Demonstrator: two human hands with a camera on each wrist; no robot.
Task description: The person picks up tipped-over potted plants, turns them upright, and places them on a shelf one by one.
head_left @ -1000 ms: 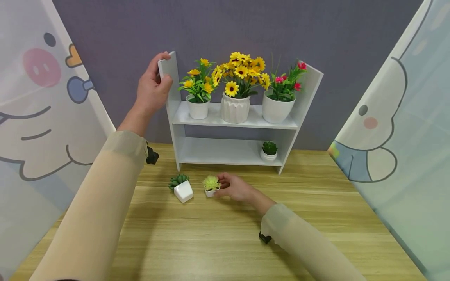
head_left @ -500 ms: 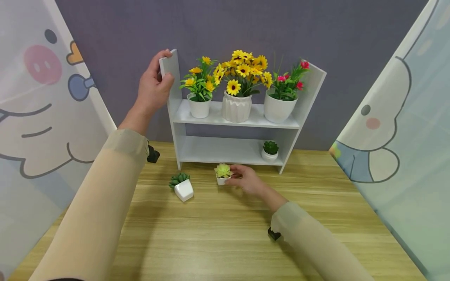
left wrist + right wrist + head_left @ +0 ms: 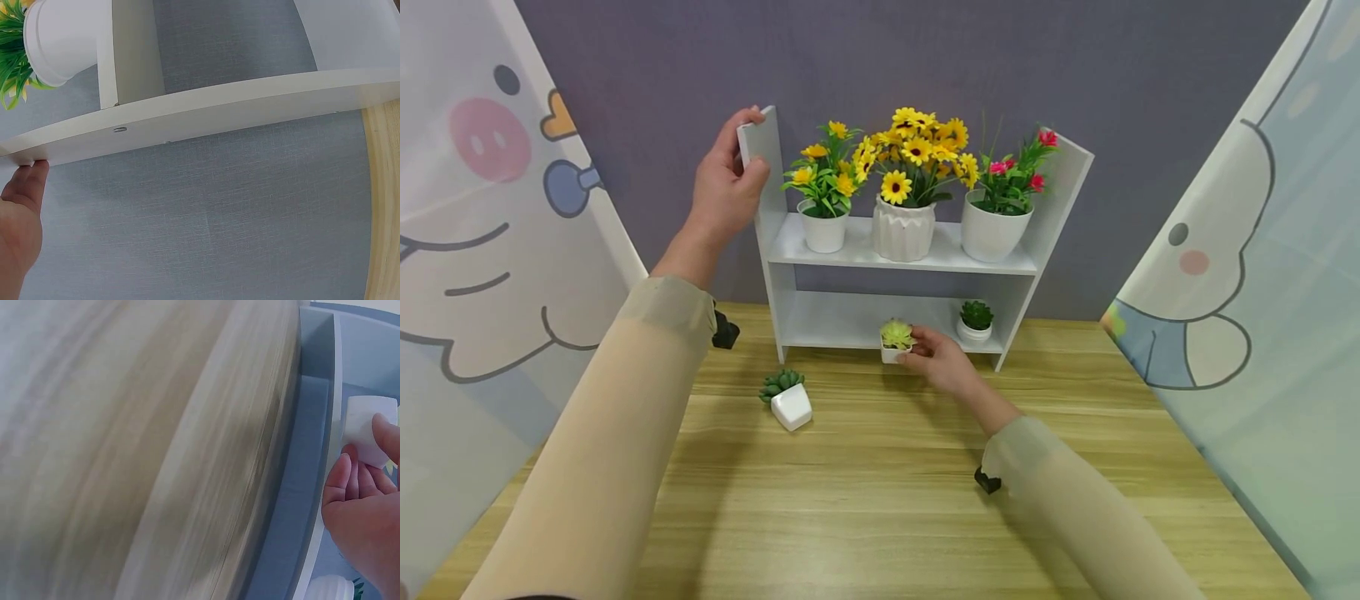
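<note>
My left hand point(image 3: 724, 185) grips the top of the left side panel of a white two-tier shelf point(image 3: 850, 320); the left wrist view shows its fingers point(image 3: 32, 181) against the panel's outer face. With my right hand point(image 3: 946, 365) I pinch the white pot of a small light-green succulent point(image 3: 897, 334) at the front edge of the lower board. In the right wrist view, thumb and fingers hold that white pot point(image 3: 364, 425). A dark-green succulent point(image 3: 976, 315) in a round white pot stands at the lower board's right end. Another potted succulent point(image 3: 792, 406) lies tipped over on the table.
On the upper board stand a small pot of yellow flowers point(image 3: 824, 229), a ribbed pot of sunflowers point(image 3: 903, 230) and a pot of red flowers point(image 3: 996, 229). The wooden table point(image 3: 835, 508) spreads in front. A grey wall point(image 3: 865, 50) rises behind, with cartoon-printed panels at both sides.
My right hand has carried the light-green succulent up and to the right, from the table to the lower board's front edge. The left hand stays on the side panel.
</note>
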